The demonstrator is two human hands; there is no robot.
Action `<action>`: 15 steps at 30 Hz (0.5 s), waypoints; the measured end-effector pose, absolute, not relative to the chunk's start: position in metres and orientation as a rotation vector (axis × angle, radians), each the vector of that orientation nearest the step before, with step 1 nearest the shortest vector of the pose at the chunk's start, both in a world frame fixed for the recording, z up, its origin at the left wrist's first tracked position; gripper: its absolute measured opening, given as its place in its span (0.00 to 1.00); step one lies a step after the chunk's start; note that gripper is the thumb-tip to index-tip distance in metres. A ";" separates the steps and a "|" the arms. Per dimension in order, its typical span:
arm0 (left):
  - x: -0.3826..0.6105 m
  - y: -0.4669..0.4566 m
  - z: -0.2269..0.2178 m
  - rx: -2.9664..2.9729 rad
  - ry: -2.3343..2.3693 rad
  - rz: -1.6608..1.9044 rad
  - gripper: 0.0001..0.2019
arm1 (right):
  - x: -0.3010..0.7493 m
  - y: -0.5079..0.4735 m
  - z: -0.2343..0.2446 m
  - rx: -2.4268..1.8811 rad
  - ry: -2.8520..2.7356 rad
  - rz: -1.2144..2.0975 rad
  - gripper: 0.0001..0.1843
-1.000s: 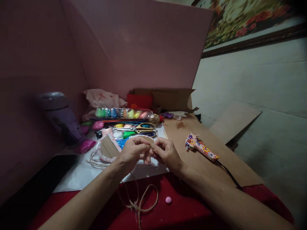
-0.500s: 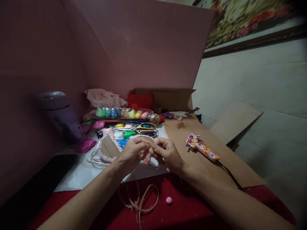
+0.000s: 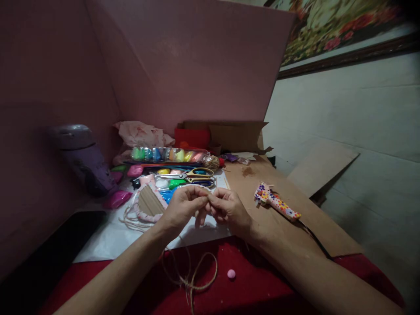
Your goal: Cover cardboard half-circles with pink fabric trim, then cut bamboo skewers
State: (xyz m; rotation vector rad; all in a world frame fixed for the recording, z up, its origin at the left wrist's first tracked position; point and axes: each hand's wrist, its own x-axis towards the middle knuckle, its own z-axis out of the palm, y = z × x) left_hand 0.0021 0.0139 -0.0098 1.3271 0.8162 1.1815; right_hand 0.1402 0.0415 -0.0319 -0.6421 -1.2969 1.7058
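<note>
My left hand (image 3: 188,205) and my right hand (image 3: 229,208) meet fingertip to fingertip over the white sheet, both closed in a pinch. Whatever is between the fingers is too small or hidden to make out. Loops of jute twine (image 3: 204,288) lie on the red cloth below, with strands running up beneath my left wrist. Just left of my left hand is a cardboard piece with a padded fabric rim (image 3: 149,203); a similar rimmed piece is partly hidden behind my hands. A small pink pom-pom (image 3: 231,274) rests on the red cloth.
Gold-handled scissors (image 3: 197,175) lie among colourful clay packets (image 3: 177,183) behind my hands. On the right, a flower-patterned glue gun (image 3: 277,203) with a cord rests on a cardboard sheet (image 3: 315,232). A purple tumbler (image 3: 87,164) and a dark flat object (image 3: 49,253) are at left.
The fingertips of both hands have shifted slightly and pressed closer together. Twine, pom-pom, scissors and glue gun stay where they were.
</note>
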 end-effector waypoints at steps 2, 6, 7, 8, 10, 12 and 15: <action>0.003 0.013 -0.008 1.350 0.853 1.197 0.09 | 0.140 0.042 -0.031 -0.639 -1.280 1.754 0.17; 0.005 0.011 -0.005 1.353 0.876 1.195 0.11 | 0.142 0.043 -0.027 -0.618 -1.224 1.907 0.16; 0.005 0.011 -0.005 1.358 0.870 1.194 0.11 | 0.142 0.043 -0.027 -0.607 -1.219 1.935 0.16; 0.005 0.010 -0.005 1.360 0.864 1.197 0.11 | 0.143 0.044 -0.026 -0.593 -1.218 1.956 0.15; 0.005 0.010 -0.006 1.363 0.860 1.208 0.11 | 0.144 0.044 -0.026 -0.560 -1.234 1.984 0.14; 0.005 0.010 -0.006 1.362 0.866 1.214 0.12 | 0.145 0.045 -0.026 -0.546 -1.246 2.000 0.14; 0.005 0.010 -0.008 1.364 0.913 1.222 0.11 | 0.144 0.045 -0.028 -0.605 -1.220 1.976 0.14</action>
